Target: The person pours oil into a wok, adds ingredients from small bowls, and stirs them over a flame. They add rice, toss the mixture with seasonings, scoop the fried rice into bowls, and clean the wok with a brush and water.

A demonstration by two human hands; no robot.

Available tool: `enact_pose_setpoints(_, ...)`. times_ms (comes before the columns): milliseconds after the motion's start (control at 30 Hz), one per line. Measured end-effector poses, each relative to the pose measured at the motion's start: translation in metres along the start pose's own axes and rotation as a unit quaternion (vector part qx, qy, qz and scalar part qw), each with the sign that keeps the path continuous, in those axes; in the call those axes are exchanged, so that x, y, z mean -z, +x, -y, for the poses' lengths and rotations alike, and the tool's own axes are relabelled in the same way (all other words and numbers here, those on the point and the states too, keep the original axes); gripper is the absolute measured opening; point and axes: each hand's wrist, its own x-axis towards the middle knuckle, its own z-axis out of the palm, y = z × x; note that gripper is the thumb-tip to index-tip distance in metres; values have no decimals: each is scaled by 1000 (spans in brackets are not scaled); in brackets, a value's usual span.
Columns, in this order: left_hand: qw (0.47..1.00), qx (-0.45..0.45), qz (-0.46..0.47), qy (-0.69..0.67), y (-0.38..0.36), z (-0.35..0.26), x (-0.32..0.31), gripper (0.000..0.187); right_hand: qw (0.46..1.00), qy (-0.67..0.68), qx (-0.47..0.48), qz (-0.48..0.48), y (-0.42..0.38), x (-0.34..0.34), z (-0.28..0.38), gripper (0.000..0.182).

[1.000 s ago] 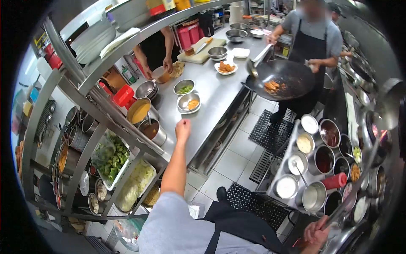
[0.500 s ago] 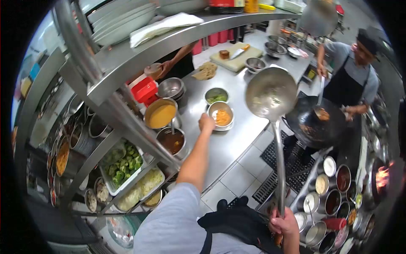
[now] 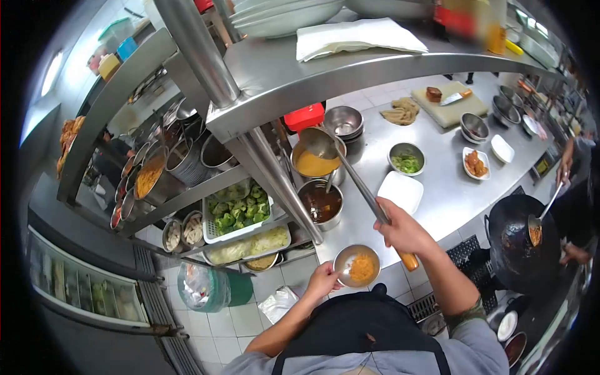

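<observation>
My left hand (image 3: 322,280) grips the rim of a metal bowl (image 3: 357,265) with shredded orange food in it, held close to my apron. My right hand (image 3: 403,228) is closed around the handle of a long metal ladle (image 3: 359,181), near its wooden end. The ladle's bowl is over the pot of yellow-orange liquid (image 3: 315,164); whether it touches the liquid I cannot tell. Beside that pot stands a pot of dark brown sauce (image 3: 320,203). An empty white dish (image 3: 400,191) lies on the counter, below a bowl of green vegetables (image 3: 406,159).
A steel shelf (image 3: 375,78) with plates and a white cloth crosses above the counter. At right a co-worker's hand holds a ladle over a black wok (image 3: 522,244). A knife lies on a cutting board (image 3: 450,103). Broccoli fills a white basket (image 3: 237,212) at left.
My left hand has brought the bowl of orange food from the counter towards my body. The ladle in my right hand has swung left over the yellow-orange pot. The view has turned left.
</observation>
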Motion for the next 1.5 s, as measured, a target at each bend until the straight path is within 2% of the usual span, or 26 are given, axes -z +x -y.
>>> enact_pose_setpoints(200,994,-3,-83,-72,-30,23,16,18,995,-76,-31,50,57,30,16,61)
enact_pose_setpoints(233,993,2,-72,-91,-28,34,20,17,996,-54,-34,59,64,35,14,62)
enact_pose_setpoints(367,984,14,-127,-123,-43,36,22,18,993,-30,-77,90,80,49,20,63)
enact_pose_setpoints(467,981,27,-143,-131,-48,42,22,18,983,17,-141,113,85,59,33,65)
enact_pose_setpoints(600,979,29,-143,-143,-44,41,16,18,956,209,-160,129,95,67,35,30)
enact_pose_setpoints(633,978,31,-142,-147,-44,40,13,18,940,259,-175,136,93,68,42,11)
enact_pose_setpoints(733,983,22,-126,-133,-39,34,7,17,887,379,-194,180,97,76,34,5)
enact_pose_setpoints(833,983,22,-131,-130,-37,21,1,17,860,432,-211,171,93,82,37,4)
enact_pose_setpoints(1033,986,8,-125,-107,-32,-6,-8,17,850,456,-199,172,82,86,45,4)
enact_pose_setpoints(1333,980,-35,-98,-167,-13,-29,-18,15,895,384,-153,169,71,90,45,7)
enact_pose_setpoints(1500,976,-29,-98,-190,-9,-36,-23,16,902,376,-148,152,68,90,44,8)
